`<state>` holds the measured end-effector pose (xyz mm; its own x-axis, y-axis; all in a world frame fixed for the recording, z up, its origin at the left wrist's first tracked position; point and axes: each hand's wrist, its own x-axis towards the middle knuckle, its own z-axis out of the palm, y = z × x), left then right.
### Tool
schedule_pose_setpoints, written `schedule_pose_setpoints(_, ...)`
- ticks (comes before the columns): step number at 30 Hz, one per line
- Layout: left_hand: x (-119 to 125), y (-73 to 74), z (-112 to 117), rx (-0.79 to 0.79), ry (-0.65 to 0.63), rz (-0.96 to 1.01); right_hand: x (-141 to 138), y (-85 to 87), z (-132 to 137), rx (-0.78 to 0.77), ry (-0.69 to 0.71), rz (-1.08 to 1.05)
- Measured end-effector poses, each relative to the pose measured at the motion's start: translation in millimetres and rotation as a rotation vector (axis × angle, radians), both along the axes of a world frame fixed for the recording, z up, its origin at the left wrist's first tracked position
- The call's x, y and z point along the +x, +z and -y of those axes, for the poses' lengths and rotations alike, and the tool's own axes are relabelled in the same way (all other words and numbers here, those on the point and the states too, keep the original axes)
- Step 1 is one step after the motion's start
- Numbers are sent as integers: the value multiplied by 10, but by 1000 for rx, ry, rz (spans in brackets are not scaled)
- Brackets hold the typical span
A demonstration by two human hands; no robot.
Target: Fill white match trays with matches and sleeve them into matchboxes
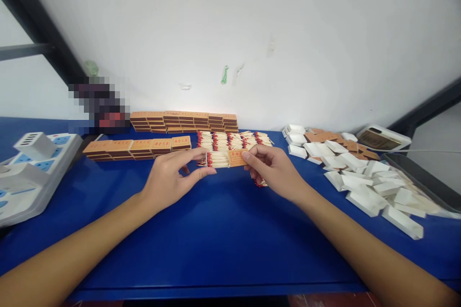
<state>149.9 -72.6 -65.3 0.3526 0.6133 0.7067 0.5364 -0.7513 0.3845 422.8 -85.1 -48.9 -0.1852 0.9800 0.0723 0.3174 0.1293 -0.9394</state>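
My left hand [176, 170] pinches the end of a white matchbox tray filled with red-tipped matches [218, 159]. In my right hand [270, 168] is an orange matchbox sleeve [236, 157], gripped between thumb and fingers. The tray's right end meets the sleeve, and most of the tray sticks out to the left. Behind both hands lie bundles of loose matches [230, 140] in a row on the blue table [223, 244]. A few more red match heads [260, 183] show under my right hand.
Orange matchboxes stand stacked in a back row [183, 122] and a nearer left row [137, 147]. On the right are piled white trays [363, 177], orange sleeves [326, 136] and a phone [383, 137]. A power strip [54, 177] with plugs sits at the left edge.
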Motion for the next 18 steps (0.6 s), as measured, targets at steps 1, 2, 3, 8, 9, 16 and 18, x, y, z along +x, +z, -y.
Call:
schedule_pose_setpoints(1,3,1,-1,-3,0,15,-1,4,2,-6,3,-3)
schedule_pose_setpoints(2,5,1,-2,-9,-1,27,-3,8,6,-10,7,-7)
schedule_pose_setpoints(3,7,2,-4,-16,-3,36,-6,10,10,-10,15,-15)
schedule_pose_setpoints(8,15,3,-5,-66,-26,46,-46,8,46,-7,97,-89)
schedule_pose_setpoints(9,19,4,-4,-75,-32,49,-58,6,55,-15,112,-106)
schedule_pose_setpoints(16,40,13,13,-120,-34,105,-141,-11,103,25,50,-229)
schedule_pose_setpoints(18,39,8,14,-121,-26,113,-176,-27,132,41,42,-249)
